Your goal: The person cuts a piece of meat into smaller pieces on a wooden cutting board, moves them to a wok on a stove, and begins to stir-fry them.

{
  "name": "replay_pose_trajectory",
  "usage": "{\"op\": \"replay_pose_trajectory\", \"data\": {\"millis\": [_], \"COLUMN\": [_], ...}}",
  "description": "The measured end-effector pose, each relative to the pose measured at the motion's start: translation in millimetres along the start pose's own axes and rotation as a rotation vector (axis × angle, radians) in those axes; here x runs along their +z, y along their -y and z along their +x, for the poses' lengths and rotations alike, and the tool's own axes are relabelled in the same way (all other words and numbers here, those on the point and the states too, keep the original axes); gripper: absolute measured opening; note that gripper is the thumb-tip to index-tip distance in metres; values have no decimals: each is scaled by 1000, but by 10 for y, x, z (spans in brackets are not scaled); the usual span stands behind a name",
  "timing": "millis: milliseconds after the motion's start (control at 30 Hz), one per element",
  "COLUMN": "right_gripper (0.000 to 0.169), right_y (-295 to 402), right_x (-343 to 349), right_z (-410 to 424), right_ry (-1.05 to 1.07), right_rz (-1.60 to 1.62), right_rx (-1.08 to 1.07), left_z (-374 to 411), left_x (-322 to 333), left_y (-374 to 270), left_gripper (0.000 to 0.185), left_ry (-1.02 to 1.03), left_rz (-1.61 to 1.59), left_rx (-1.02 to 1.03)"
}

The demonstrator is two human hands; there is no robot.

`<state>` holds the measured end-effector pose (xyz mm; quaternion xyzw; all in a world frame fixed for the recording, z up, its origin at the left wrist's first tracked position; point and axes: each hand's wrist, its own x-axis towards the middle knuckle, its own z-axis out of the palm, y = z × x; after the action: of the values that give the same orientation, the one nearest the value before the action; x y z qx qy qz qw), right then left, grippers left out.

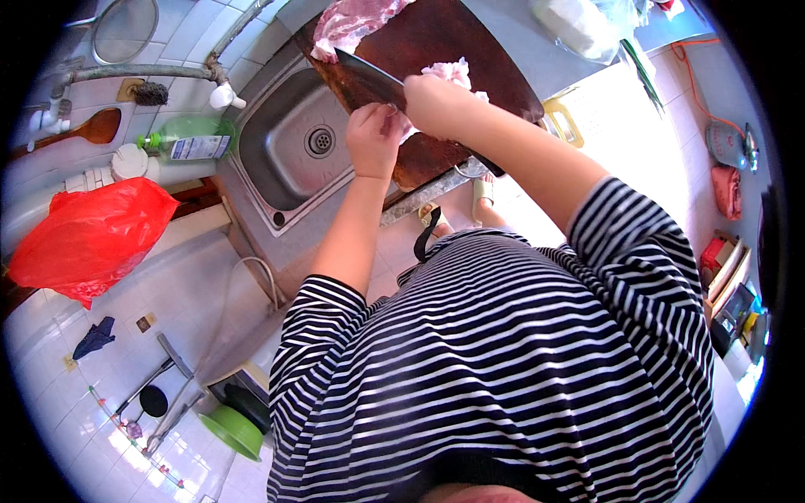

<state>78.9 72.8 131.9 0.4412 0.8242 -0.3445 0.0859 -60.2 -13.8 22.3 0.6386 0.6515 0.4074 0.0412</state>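
My right hand [440, 107] grips a knife with a broad dark blade [371, 78]. The blade points to the upper left over a dark brown wooden cutting board [465, 31]; my fist hides the handle's grip. Close against the blade, the curled fingers of my left hand [374, 141] hold a small piece of raw meat [407, 133], mostly covered. Pale, fatty meat pieces [449, 70] lie on the board just beyond my right hand. A larger slab of raw pink meat [355, 25] rests at the board's far left edge.
Left of the board is a steel sink [295, 126], partly overlapped by it. A green soap bottle [188, 138] and a red plastic bag [94, 236] are farther left. A white tap [225, 97] juts from the wall. Plastic-bagged food [578, 28] sits on the right counter.
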Motion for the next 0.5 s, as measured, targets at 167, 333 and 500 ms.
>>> {"op": "replay_pose_trajectory", "data": {"millis": [167, 333, 500], "right_gripper": [23, 28, 22], "right_y": [-409, -290, -95], "right_x": [545, 444, 533], "right_z": [-136, -668, -101], "right_ry": [-512, -182, -305], "right_rz": [-15, -71, -21], "right_rx": [-206, -56, -105], "left_z": [44, -26, -8], "left_x": [-11, -30, -16], "left_y": [-67, -2, -57], "left_gripper": [14, 14, 13], "left_ry": [-17, -56, -37], "left_rz": [27, 39, 9], "left_rx": [-6, -22, -50]}}
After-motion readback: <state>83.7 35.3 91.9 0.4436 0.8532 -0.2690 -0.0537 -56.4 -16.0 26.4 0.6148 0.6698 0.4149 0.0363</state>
